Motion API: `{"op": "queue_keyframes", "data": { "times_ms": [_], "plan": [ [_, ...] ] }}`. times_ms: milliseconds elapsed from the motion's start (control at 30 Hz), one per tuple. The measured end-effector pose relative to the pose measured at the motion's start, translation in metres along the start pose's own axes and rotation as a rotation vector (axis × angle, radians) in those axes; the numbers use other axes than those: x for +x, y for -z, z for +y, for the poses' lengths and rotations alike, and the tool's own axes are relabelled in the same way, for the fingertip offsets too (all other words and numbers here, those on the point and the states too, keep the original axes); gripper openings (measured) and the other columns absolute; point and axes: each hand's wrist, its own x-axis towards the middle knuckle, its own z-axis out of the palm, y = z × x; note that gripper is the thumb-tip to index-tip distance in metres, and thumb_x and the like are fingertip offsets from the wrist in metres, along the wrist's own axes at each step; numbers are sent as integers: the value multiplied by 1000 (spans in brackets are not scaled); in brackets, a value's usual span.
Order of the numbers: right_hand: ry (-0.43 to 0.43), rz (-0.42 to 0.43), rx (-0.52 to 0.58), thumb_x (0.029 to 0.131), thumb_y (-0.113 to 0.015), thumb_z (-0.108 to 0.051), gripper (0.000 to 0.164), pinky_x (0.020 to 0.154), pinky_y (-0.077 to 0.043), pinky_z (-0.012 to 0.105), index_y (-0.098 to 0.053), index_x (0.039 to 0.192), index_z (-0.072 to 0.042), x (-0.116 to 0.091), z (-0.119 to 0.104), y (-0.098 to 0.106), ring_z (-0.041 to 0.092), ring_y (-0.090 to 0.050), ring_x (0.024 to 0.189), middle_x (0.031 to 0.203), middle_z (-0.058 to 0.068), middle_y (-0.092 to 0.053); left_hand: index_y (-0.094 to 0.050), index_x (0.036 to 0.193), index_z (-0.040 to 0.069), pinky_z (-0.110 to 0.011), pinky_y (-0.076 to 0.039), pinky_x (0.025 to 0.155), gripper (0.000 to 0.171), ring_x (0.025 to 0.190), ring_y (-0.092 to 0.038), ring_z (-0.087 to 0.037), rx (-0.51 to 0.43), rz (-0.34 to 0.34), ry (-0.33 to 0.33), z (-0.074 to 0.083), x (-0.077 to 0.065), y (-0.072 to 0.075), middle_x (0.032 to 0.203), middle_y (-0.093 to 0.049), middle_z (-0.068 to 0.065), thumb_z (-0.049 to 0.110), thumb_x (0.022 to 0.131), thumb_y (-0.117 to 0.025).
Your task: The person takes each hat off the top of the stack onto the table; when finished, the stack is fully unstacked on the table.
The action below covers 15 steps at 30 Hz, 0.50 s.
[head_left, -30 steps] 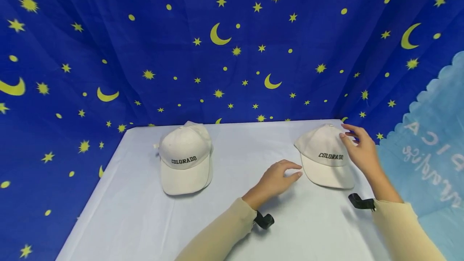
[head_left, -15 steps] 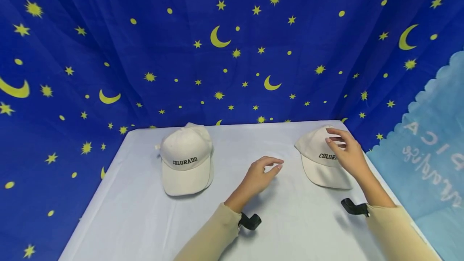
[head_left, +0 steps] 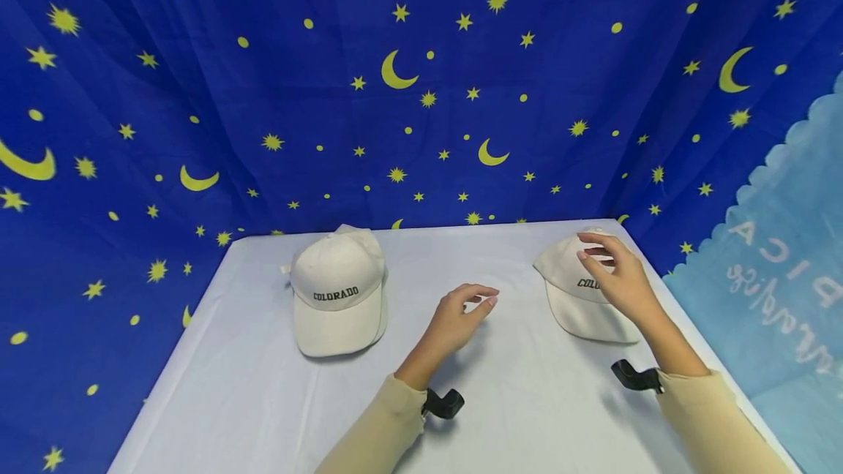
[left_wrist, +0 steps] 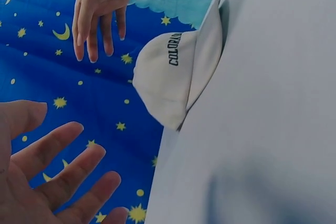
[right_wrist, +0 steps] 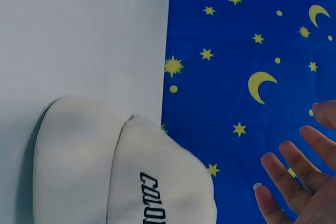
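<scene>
Two off-white baseball caps lettered COLORADO rest on the white table, brims toward me. In the head view the left cap [head_left: 339, 291] stands left of centre, with a second brim edge showing under its own. My right hand [head_left: 615, 276] hovers over the right cap [head_left: 569, 280], hiding part of its lettering. The right wrist view shows that hand's fingers [right_wrist: 294, 182] spread and apart from the cap [right_wrist: 163, 177]. My left hand [head_left: 454, 320] is held above the table between the caps, fingers relaxed. In the left wrist view its fingers [left_wrist: 68, 177] hold nothing.
The white table [head_left: 514, 415] ends at the back against a blue curtain [head_left: 296, 79] with yellow moons and stars. To the right hangs a light blue cloth [head_left: 790, 240] with white lettering. A black wrist camera [head_left: 443, 402] sits at my left cuff.
My left hand has drawn left, away from the right cap. My right hand has moved left from that cap's side to over its front. Both caps stay where they were.
</scene>
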Motion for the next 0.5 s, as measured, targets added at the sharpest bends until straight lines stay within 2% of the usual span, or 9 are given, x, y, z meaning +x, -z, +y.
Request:
{"op": "queue_keyframes", "data": {
  "times_ms": [233, 500],
  "plan": [
    [17, -27, 1, 106, -58, -27, 42, 94, -44, 61, -56, 142, -5, 2, -8, -5, 41, -59, 118, 139, 19, -55, -74, 122, 18, -53, -47, 99, 27, 115, -64, -31, -18, 37, -7, -3, -3, 13, 127, -69, -2, 34, 103, -62],
    [50, -32, 40, 105, -61, -21, 40, 93, -44, 56, -57, 141, -7, 3, -19, -15, 39, -61, 116, 132, 16, -59, -74, 121, 18, -54, -47, 99, 26, 111, -66, -24, -32, 91, 11, -3, -8, 30, 124, -70, 0, 33, 102, -63]
  ]
}}
